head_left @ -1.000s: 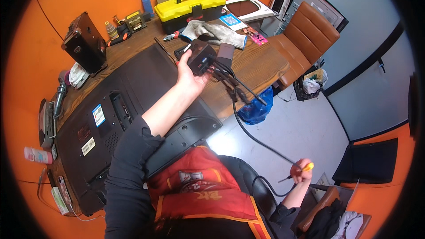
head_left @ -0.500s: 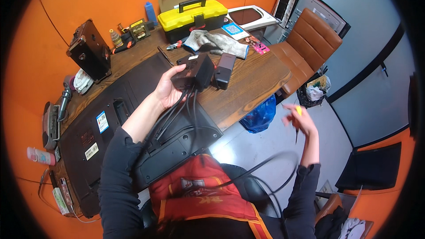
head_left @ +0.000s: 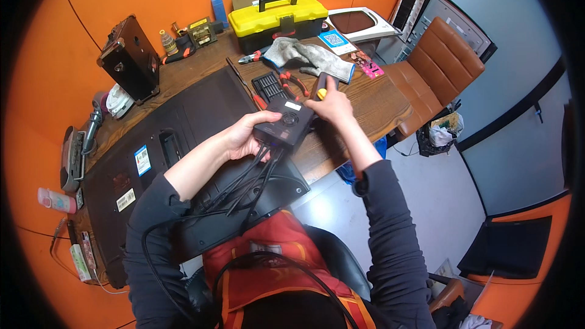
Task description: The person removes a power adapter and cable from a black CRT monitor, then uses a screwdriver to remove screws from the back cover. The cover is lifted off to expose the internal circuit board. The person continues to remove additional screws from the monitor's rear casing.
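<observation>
A black box-shaped device with a round fan grille and a white label is gripped in my left hand, thumb on top. Several black cables come out of its near side and run down over the large black panel. My right hand is at the device's far right corner, closed on a small yellow-ended tool whose kind I cannot make out. Beside its fingertips is a black oblong block, partly hidden. A screwdriver bit case and red-handled pliers lie just beyond the device.
Grey work gloves and a yellow-lidded toolbox stand farther back on the wooden table. At left are a brown speaker-like box and a pink bottle. A brown chair is at right. A long cable crosses my lap.
My right hand has come in from the far right to the device, bringing the yellow-ended tool. The device has shifted down and right, its fan side turned up. The loose cable has swung left.
</observation>
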### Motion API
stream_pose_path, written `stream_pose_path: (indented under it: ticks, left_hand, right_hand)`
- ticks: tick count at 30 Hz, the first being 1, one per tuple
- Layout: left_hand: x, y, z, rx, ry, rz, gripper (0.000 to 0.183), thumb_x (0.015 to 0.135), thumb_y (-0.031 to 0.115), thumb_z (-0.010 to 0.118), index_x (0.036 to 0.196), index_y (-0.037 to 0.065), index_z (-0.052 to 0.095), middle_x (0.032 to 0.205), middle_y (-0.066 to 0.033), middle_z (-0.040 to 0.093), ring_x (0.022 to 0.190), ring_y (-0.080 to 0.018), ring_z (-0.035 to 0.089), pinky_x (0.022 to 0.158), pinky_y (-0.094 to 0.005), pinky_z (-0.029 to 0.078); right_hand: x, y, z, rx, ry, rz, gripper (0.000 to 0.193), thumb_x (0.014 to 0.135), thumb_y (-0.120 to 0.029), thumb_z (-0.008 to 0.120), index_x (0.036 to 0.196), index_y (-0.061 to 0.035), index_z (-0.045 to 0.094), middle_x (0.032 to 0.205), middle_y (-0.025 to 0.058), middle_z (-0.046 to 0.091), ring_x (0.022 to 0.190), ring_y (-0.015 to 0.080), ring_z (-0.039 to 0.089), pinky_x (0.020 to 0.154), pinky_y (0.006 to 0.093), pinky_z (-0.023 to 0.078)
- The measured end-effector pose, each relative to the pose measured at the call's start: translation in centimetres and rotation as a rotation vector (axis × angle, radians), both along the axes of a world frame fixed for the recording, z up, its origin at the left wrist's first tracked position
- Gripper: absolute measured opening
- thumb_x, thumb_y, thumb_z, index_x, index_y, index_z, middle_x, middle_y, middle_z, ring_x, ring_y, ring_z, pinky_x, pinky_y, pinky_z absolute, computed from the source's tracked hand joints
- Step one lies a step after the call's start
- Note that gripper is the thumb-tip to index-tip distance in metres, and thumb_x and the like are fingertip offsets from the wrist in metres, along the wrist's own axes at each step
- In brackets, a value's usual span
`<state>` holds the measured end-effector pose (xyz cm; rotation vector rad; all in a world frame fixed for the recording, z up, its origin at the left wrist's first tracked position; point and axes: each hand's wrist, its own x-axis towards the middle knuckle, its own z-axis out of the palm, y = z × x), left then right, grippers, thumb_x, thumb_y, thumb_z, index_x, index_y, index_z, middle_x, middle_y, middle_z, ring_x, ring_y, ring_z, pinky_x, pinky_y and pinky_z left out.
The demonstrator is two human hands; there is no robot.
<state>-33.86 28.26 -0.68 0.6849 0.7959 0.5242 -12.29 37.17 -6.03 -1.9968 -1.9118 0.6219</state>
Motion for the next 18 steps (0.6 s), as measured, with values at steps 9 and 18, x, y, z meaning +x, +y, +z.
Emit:
stream_pose_path:
  ticks: [9,18]
  left_hand:
    - [2.8,-3.2,0.5,0.044,0.071,-0.291,0.041,0.083,0.025,0.057,0.106,-0.006,0.044,0.079,-0.0153,0.061,0.05,-0.0193,0.061,0.041,-0.0267,0.054]
    - [6.4,-2.5,0.6,0.2,0.353,-0.184,0.042,0.081,0.031,0.059,0.107,0.001,0.047,0.078,-0.0112,0.061,0.05,-0.0117,0.059,0.039,-0.0203,0.048]
  right_hand:
    - [13.0,0.7,-2.5,-0.051,1.438,-0.45,0.051,0.066,-0.044,0.064,0.107,-0.0175,0.048,0.098,0.0027,0.044,0.079,0.0145,0.045,0.045,0.0275,0.036]
    - [17.3,-0.6,-1.5,0.292,1.597,-0.552,0.041,0.074,-0.034,0.064,0.104,-0.0164,0.043,0.087,0.0015,0.05,0.067,0.0127,0.053,0.039,0.0218,0.036]
